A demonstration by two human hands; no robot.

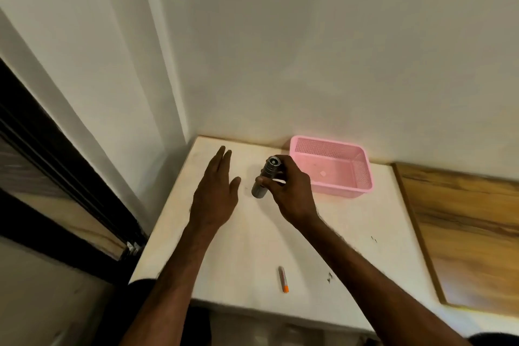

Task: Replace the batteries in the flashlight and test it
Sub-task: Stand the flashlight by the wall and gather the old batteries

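Pale counter [252, 233]: right hand [292, 194] grips the flashlight [265, 177], lens aimed up for testing; left hand [216, 191] hovers flat, fingers released.

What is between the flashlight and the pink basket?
Only the right hand, gripping the flashlight, fills the stretch to the pink basket. The head view shows nothing else there.

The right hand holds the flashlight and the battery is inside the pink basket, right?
No. The right hand holds the flashlight, but the battery lies on the table near its front edge, not in the pink basket. The head view shows it.
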